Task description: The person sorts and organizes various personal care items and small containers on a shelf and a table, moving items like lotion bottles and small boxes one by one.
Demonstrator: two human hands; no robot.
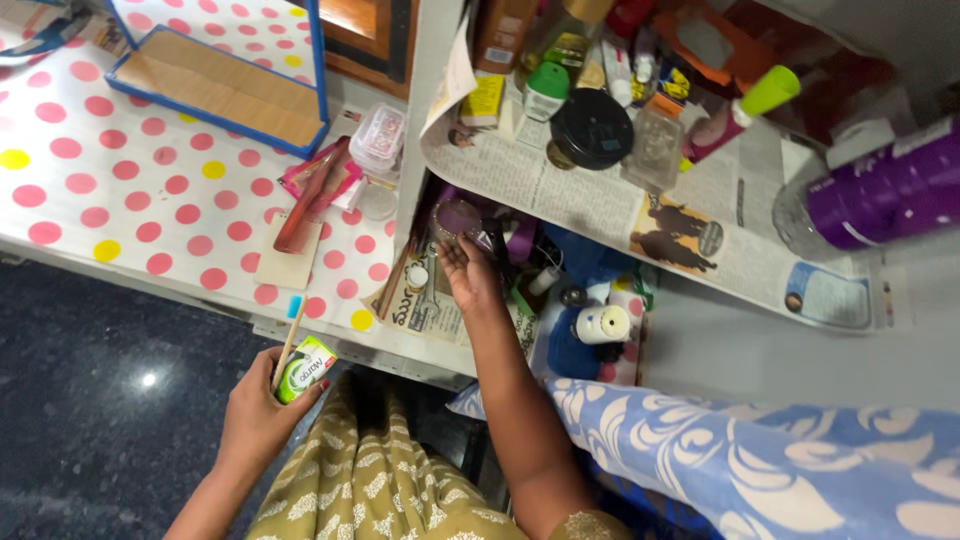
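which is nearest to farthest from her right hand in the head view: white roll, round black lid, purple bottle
From the right hand, reaching into the lower shelf:
1. White roll, just to its right on the same lower shelf.
2. Round black lid, above it on the newspaper-lined shelf.
3. Purple bottle, far right on that upper shelf.

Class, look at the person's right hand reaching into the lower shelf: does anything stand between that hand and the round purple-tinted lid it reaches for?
Nothing visible does. The right hand already has its fingertips at the round lid, just under the edge of the newspaper-lined shelf. The left hand holds a green box and a stick, away from it.
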